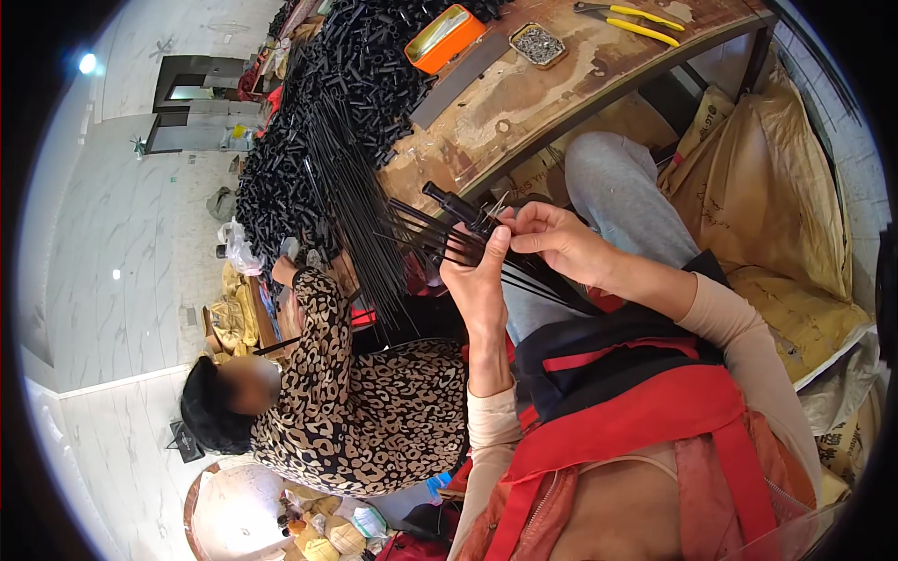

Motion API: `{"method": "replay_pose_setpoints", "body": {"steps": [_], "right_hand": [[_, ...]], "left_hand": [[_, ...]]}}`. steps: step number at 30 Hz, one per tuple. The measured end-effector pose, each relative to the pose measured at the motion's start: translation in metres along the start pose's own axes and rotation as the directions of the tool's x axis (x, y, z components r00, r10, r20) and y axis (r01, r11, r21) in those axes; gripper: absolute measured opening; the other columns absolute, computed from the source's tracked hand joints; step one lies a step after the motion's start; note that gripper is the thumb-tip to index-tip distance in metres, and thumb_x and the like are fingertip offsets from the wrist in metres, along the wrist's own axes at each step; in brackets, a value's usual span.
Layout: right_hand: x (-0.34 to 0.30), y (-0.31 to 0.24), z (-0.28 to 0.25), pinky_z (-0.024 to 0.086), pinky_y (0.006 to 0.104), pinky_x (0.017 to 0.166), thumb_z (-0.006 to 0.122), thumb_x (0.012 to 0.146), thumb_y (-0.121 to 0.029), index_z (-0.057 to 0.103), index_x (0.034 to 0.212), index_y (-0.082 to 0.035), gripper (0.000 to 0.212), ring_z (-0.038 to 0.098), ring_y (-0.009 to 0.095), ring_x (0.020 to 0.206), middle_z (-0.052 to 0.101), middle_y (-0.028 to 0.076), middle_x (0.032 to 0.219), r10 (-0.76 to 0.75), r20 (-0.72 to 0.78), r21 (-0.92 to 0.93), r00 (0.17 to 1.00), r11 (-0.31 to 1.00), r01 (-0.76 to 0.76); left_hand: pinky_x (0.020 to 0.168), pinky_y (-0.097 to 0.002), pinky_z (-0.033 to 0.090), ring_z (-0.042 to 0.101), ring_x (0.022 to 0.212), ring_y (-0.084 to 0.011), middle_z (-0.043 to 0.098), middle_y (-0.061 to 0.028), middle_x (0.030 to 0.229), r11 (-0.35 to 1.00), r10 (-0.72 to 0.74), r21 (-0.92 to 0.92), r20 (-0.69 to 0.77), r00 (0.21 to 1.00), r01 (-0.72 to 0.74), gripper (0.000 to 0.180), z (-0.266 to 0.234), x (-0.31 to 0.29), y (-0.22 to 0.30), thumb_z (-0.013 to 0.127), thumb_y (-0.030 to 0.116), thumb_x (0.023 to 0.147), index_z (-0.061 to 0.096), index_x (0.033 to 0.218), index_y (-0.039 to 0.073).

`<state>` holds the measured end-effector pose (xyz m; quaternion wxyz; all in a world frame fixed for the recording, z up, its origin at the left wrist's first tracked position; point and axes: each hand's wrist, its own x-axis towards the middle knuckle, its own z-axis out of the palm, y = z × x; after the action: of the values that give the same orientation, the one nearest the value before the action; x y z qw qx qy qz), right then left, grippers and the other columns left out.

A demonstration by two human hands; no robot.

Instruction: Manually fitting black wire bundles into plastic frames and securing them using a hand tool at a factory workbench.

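Observation:
My left hand [479, 285] is closed around a bunch of thin black rods [533, 285], and a thicker black tubular piece [452, 200] sticks out above its thumb. Close beside it, my right hand [566, 245] has its fingertips pinched together at the end of that tubular piece. A few thin pale strands [499, 203] stand out between the two hands; what exactly the right fingertips grip is too small to make out. Both hands are above my lap, just off the near edge of the worn wooden table [486, 122].
On the table lie a big heap of short black tubular parts [365, 75], a pile of long black rods [346, 178], an orange box [438, 39], a small tin of metal pieces [537, 45] and yellow-handled pliers [641, 23]. A co-worker [374, 411] sits at left; a tan sack [767, 206] stands right.

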<state>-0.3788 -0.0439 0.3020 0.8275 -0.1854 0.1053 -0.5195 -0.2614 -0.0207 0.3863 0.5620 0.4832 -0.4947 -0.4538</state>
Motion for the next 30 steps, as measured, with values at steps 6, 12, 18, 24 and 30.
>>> {"method": "replay_pose_setpoints", "body": {"steps": [6, 12, 18, 24, 30], "right_hand": [[0.005, 0.007, -0.014, 0.044, 0.0253, 0.094, 0.069, 0.083, 0.004, 0.059, 0.094, -0.009, 0.02, 0.057, 0.009, 0.106, 0.059, -0.001, 0.118, 0.073, 0.077, 0.045, 0.994, 0.996, -0.076], [-0.001, 0.006, -0.018, 0.044, 0.0243, 0.095, 0.069, 0.084, 0.004, 0.061, 0.1, -0.008, 0.021, 0.059, 0.01, 0.105, 0.062, -0.001, 0.109, 0.06, 0.086, 0.082, 0.994, 0.994, -0.067], [-0.009, 0.002, -0.001, 0.042, 0.0259, 0.099, 0.066, 0.087, 0.003, 0.06, 0.102, -0.006, 0.018, 0.057, 0.011, 0.109, 0.062, 0.002, 0.114, -0.01, 0.032, -0.002, 0.999, 1.0, 0.01], [-0.029, 0.013, 0.018, 0.045, 0.0232, 0.085, 0.067, 0.091, -0.006, 0.058, 0.093, -0.005, 0.009, 0.057, 0.006, 0.094, 0.062, 0.001, 0.098, -0.253, -0.082, -0.252, 0.964, 0.941, 0.226], [-0.027, 0.011, 0.016, 0.044, 0.0225, 0.084, 0.065, 0.093, -0.01, 0.058, 0.094, -0.005, 0.008, 0.055, 0.005, 0.093, 0.061, 0.0, 0.099, -0.159, -0.069, -0.25, 0.985, 0.958, 0.137]], "left_hand": [[0.081, -0.0251, 0.051, 0.064, 0.088, -0.0114, 0.07, -0.0093, 0.099, 0.996, 0.021, 0.084, 0.013, 1.0, -0.022, 0.019, -0.003, -0.001, -0.002, 0.072, 0.002, 0.087, 0.065, 0.104, -0.004], [0.078, -0.0224, 0.049, 0.062, 0.086, -0.0086, 0.069, -0.0051, 0.096, 0.992, 0.037, 0.12, 0.015, 0.999, -0.039, 0.02, 0.0, -0.006, -0.004, 0.07, 0.0, 0.087, 0.065, 0.105, -0.005], [0.086, -0.026, 0.051, 0.065, 0.093, -0.0136, 0.07, -0.0115, 0.104, 0.999, -0.042, 0.029, 0.121, 0.992, 0.038, 0.02, -0.004, -0.002, 0.0, 0.068, -0.001, 0.088, 0.064, 0.107, -0.006], [0.1, -0.0351, 0.047, 0.061, 0.113, -0.0216, 0.067, -0.0184, 0.114, 0.999, -0.042, -0.017, 0.242, 0.969, 0.048, 0.021, -0.008, -0.002, 0.007, 0.064, 0.0, 0.091, 0.063, 0.11, -0.007], [0.1, -0.0372, 0.046, 0.06, 0.114, -0.023, 0.063, -0.0185, 0.124, 0.969, -0.045, 0.245, 0.145, 0.988, 0.008, 0.022, -0.005, -0.014, 0.006, 0.06, 0.006, 0.095, 0.063, 0.113, -0.007]]}}
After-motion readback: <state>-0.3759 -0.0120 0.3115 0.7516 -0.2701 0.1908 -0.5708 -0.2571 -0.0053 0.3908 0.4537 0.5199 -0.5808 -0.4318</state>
